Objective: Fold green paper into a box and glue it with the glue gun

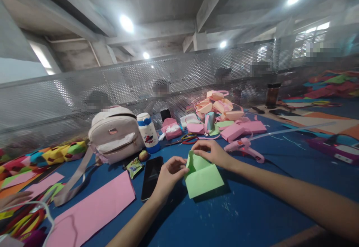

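Observation:
A light green folded paper box (204,181) is held just above the blue table, its top gaping between my two hands. My left hand (171,171) pinches its left side with thumb and fingers. At the back edge, the fingers of my right hand (214,153) are closed on the paper from above. A pink glue gun (244,148) with a clear glue stick lies to the right of my right hand. Left of the box, a black phone (151,177) lies flat, partly behind my left forearm. Farther left is a sheet of pink paper (98,211).
Behind stand a pale backpack (114,134) and a blue-and-white bottle (148,134). Scissors (189,138) lie near pink paper pieces (244,129) and a pile of peach paper boxes (217,106). Another person's hand (14,201) is at far left. A perforated metal screen (179,78) runs along the back.

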`<state>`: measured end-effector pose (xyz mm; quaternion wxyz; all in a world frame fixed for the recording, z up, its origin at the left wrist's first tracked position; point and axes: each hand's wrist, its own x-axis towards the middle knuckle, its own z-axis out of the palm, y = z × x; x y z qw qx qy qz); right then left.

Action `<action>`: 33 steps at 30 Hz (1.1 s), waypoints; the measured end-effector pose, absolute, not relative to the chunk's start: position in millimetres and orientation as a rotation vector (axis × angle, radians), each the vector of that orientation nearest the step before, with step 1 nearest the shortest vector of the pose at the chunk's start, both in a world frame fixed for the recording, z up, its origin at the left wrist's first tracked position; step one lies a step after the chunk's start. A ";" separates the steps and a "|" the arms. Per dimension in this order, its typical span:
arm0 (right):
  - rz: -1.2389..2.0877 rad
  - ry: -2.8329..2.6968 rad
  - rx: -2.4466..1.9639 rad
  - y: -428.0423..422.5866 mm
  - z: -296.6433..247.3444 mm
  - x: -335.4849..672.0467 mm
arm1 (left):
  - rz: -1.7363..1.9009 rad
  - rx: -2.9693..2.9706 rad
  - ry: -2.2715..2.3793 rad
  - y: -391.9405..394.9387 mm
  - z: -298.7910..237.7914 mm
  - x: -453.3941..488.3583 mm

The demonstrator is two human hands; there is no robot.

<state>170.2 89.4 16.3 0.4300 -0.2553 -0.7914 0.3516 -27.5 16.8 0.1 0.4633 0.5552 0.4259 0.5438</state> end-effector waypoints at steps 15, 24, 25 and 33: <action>0.881 -1.969 -0.588 85.5 20.0 170.8 | 1.208 1.277 1.033 13.3 0.9 -24.9; 0.868 -1.965 -0.585 85.6 19.9 170.6 | 1.175 1.369 1.011 11.3 -0.7 -25.4; 0.868 -1.962 -0.584 85.6 19.8 170.6 | 1.184 1.377 1.024 11.4 -1.2 -25.5; 0.883 -1.953 -0.607 85.9 19.7 170.4 | 1.281 1.432 1.126 13.7 -1.2 -27.0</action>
